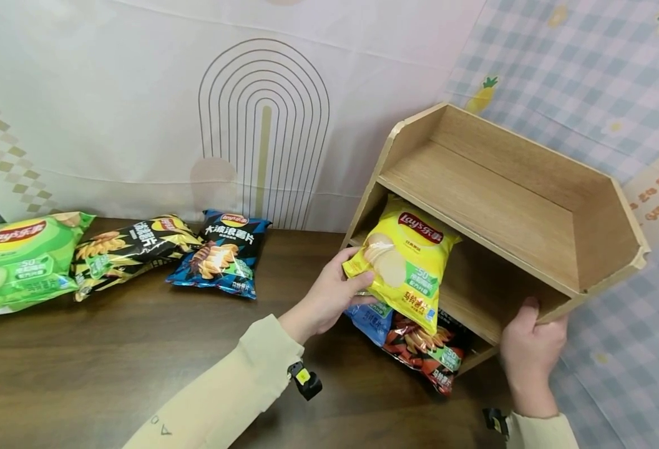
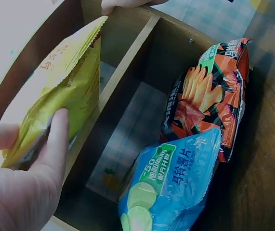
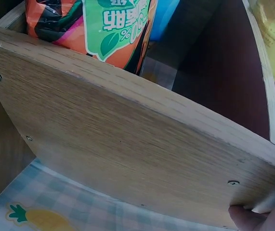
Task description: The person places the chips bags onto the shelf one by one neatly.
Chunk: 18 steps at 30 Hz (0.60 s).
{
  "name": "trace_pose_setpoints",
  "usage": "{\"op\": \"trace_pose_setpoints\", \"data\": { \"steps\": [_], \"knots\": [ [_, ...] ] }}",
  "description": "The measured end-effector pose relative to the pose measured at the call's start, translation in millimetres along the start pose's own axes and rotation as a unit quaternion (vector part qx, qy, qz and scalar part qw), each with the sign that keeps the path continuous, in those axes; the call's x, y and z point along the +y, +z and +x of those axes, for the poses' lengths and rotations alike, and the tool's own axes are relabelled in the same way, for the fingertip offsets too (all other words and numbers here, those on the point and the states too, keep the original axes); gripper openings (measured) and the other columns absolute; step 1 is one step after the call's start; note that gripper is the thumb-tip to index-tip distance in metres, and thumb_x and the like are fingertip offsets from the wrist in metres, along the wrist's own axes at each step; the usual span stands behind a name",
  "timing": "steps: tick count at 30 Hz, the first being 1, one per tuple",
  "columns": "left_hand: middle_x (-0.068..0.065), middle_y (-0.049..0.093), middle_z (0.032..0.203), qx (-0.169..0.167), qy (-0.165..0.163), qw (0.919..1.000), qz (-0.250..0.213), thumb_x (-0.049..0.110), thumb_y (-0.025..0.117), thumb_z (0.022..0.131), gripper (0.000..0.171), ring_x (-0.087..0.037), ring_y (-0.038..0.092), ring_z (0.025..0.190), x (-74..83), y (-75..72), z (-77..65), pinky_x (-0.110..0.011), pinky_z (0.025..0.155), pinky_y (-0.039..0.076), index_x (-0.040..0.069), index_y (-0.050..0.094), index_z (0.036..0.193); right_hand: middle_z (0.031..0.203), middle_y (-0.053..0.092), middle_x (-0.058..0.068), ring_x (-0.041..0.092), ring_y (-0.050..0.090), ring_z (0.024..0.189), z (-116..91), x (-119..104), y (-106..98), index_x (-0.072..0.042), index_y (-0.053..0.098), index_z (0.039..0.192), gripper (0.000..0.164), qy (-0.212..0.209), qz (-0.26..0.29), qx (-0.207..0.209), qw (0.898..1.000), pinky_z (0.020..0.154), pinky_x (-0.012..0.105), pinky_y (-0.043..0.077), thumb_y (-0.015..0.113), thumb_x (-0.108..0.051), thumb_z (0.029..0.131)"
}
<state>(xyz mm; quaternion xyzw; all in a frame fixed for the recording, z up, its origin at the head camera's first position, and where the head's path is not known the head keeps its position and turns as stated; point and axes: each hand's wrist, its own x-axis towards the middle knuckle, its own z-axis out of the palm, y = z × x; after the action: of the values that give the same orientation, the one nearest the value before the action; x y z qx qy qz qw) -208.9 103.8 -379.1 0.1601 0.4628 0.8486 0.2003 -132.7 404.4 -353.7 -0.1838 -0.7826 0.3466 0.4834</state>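
My left hand (image 1: pixel 329 296) pinches the lower left corner of a yellow Lay's chip bag (image 1: pixel 414 249), thumb on the front and fingers behind. The bag's upper end reaches into the middle opening of a wooden shelf (image 1: pixel 498 193), while its lower end sticks out. With my right hand (image 1: pixel 533 349) I grip the shelf's right side panel, thumb over the front edge. Below the yellow bag, a blue chip bag (image 2: pixel 171 183) and a red-and-black chip bag (image 2: pixel 209 96) sit side by side in the bottom compartment, their ends jutting out over the table.
Along the back of the wooden table (image 1: pixel 138 355) lie a green chip bag (image 1: pixel 26 262), a black-and-yellow one (image 1: pixel 133 252) and a black-and-blue one (image 1: pixel 219 252). A patterned cloth (image 1: pixel 155 93) hangs behind, and a checkered one (image 1: pixel 565 75) hangs beside the shelf.
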Motion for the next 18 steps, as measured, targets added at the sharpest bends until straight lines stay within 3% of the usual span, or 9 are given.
{"op": "trace_pose_setpoints", "data": {
  "steps": [7, 9, 14, 18],
  "knots": [
    [-0.017, 0.053, 0.128, -0.054, 0.013, 0.9976, -0.043, 0.006, 0.057, 0.097, 0.047, -0.032, 0.060, 0.111, 9.2, 3.6, 9.4, -0.047, 0.089, 0.050, 0.018, 0.043, 0.140, 0.119, 0.059, 0.027, 0.039, 0.053, 0.109, -1, 0, 0, 0.003, 0.052, 0.130, 0.045, -0.002, 0.002, 0.002, 1.000, 0.100, 0.042, 0.039, 0.048, -0.025, 0.095],
    [-0.017, 0.053, 0.127, -0.044, 0.005, 0.9981, -0.042, 0.007, 0.057, 0.097, 0.046, -0.031, 0.061, 0.109, 6.6, 1.0, 13.3, -0.045, 0.088, 0.051, 0.016, 0.043, 0.140, 0.120, 0.059, 0.027, 0.039, 0.052, 0.110, -1, 0, 0, 0.003, 0.051, 0.130, 0.046, 0.000, 0.001, 0.000, 1.000, 0.100, 0.041, 0.039, 0.048, -0.026, 0.095],
    [-0.017, 0.059, 0.116, 0.031, -0.012, 0.9994, 0.013, 0.015, 0.064, 0.094, 0.051, -0.031, 0.067, 0.095, -7.9, -6.2, 16.8, -0.042, 0.081, 0.055, 0.014, 0.040, 0.139, 0.120, 0.059, 0.026, 0.038, 0.052, 0.110, -2, 0, 0, 0.001, 0.051, 0.132, 0.045, -0.002, 0.001, -0.003, 1.000, 0.100, 0.039, 0.039, 0.048, -0.025, 0.095],
    [-0.019, 0.057, 0.116, 0.033, 0.021, 0.9980, 0.050, 0.018, 0.068, 0.092, 0.060, -0.038, 0.066, 0.093, -11.4, -6.1, 15.3, -0.042, 0.077, 0.056, 0.021, 0.035, 0.142, 0.121, 0.059, 0.026, 0.037, 0.053, 0.110, -1, 0, 0, 0.000, 0.052, 0.132, 0.045, 0.001, 0.001, 0.000, 1.000, 0.100, 0.039, 0.039, 0.048, -0.025, 0.095]
  ]
}}
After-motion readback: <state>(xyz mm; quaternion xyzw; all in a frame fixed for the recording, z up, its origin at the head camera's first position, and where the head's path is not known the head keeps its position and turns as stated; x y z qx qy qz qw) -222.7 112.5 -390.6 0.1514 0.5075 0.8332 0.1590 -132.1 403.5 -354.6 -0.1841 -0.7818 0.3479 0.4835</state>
